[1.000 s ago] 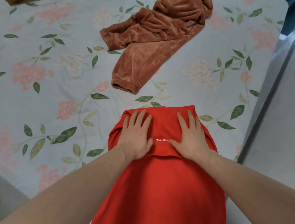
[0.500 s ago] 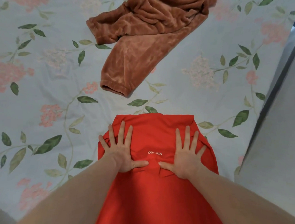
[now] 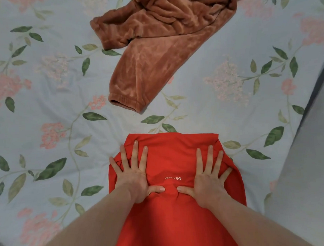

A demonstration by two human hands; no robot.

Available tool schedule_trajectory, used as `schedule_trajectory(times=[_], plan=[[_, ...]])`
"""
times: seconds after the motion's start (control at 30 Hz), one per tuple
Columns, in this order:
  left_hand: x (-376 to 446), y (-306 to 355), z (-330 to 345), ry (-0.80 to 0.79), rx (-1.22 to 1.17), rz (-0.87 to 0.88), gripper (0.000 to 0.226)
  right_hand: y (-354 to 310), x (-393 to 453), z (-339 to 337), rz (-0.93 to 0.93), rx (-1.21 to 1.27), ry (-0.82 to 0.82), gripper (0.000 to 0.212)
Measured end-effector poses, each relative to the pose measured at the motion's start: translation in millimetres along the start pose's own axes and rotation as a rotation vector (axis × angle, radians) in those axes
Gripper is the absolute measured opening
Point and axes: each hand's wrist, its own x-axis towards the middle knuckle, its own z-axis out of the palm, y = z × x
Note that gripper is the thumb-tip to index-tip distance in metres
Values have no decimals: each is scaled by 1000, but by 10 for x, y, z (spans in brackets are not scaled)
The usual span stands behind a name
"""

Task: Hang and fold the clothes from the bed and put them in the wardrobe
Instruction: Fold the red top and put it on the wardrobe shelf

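Note:
A red garment (image 3: 176, 219) with small white lettering lies flat at the near edge of the bed, its far end folded over. My left hand (image 3: 135, 176) presses flat on its left part with the fingers spread. My right hand (image 3: 208, 176) presses on its right part the same way, thumbs pointing toward each other. Farther back a rust-brown fleece garment (image 3: 154, 48) lies crumpled, one cuffed leg or sleeve stretched toward me.
The bed (image 3: 45, 109) is covered by a pale sheet printed with pink flowers and green leaves. Its right edge runs diagonally, with grey floor (image 3: 308, 172) beyond it.
Both hands have slid apart and toward me over the red garment, and their fingers have spread wider. The view has tilted down a little.

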Motion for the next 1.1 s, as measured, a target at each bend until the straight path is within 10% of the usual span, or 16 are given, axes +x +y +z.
schedule_trajectory(times=[0.43, 0.87, 1.1], plan=[[-85, -67, 130, 217, -17, 45, 139, -11, -140, 163, -29, -33, 227, 133], [-934, -456, 909, 427, -294, 206, 82, 118, -808, 553, -154, 220, 303, 84], [-1691, -845, 1510, 333, -783, -144, 81, 465, -1571, 1066, 176, 646, 560, 82]])
